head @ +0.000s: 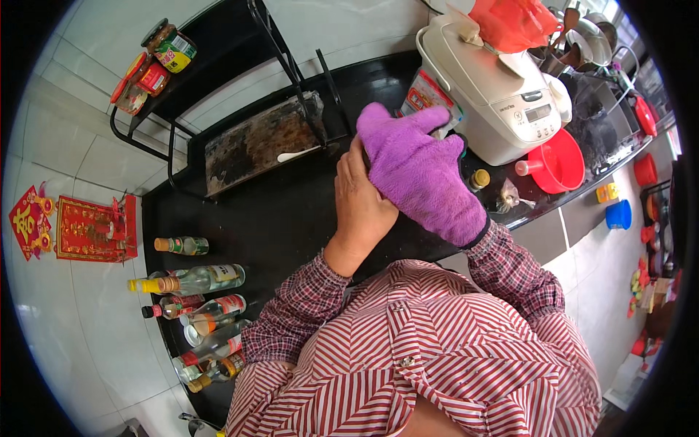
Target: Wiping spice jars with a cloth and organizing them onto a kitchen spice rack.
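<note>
My left hand (pixel 360 199) is bare, its fingers and thumb curled along the side of a dark object that is mostly hidden. Over that object lies my right hand (pixel 420 169), inside a purple plush cleaning mitt (pixel 418 175) with a black cuff. The mitt's fingers are spread, and what they press on cannot be made out. Both hands meet above the black countertop (pixel 273 218). Just right of the mitt stands a small bottle with a gold cap (pixel 479 179). Behind the mitt's fingertips is a printed plastic packet (pixel 428 94).
A white rice cooker (pixel 499 87) stands at the back right, with a red plastic ladle (pixel 557 164) in front. Several glass bottles (pixel 210 279) line the left. A black rack (pixel 218 60) carries jars (pixel 169 46); a white spoon (pixel 297 154) lies on a stained tray (pixel 256 145).
</note>
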Available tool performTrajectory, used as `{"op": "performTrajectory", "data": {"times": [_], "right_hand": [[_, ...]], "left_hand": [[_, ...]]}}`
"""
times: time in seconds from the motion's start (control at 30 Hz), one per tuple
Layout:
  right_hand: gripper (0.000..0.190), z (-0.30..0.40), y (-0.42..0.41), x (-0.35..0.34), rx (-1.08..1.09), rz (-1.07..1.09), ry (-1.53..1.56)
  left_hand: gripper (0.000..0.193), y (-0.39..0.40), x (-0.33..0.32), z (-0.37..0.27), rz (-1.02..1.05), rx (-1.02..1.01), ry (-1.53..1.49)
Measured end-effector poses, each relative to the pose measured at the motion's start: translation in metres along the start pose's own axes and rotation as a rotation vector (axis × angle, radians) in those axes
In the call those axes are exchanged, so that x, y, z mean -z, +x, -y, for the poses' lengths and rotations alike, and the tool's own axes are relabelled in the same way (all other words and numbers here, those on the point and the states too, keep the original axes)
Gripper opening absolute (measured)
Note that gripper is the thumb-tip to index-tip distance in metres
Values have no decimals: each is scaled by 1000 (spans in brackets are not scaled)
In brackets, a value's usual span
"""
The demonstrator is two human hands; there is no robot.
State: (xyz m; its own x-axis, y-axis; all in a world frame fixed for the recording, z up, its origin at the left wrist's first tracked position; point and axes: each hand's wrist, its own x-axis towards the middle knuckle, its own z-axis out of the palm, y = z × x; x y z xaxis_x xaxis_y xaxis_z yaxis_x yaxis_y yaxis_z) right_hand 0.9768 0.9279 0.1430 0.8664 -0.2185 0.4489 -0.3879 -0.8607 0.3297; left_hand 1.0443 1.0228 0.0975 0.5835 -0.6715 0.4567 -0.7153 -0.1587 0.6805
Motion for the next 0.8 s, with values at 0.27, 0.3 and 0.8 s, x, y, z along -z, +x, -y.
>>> {"op": "performTrajectory", "data": {"times": [0.27, 0.3, 0.8], "right_hand": [[29, -15, -14, -20, 21, -186, 540], [33, -17, -15, -22, 59, -292, 625], [61, 10, -21, -26, -169, -299, 1311]], "left_hand": [[79, -4, -2, 0, 131, -97, 134], [79, -5, -1, -1, 164, -86, 147], [34, 9, 1, -1, -173, 249, -1158]]}}
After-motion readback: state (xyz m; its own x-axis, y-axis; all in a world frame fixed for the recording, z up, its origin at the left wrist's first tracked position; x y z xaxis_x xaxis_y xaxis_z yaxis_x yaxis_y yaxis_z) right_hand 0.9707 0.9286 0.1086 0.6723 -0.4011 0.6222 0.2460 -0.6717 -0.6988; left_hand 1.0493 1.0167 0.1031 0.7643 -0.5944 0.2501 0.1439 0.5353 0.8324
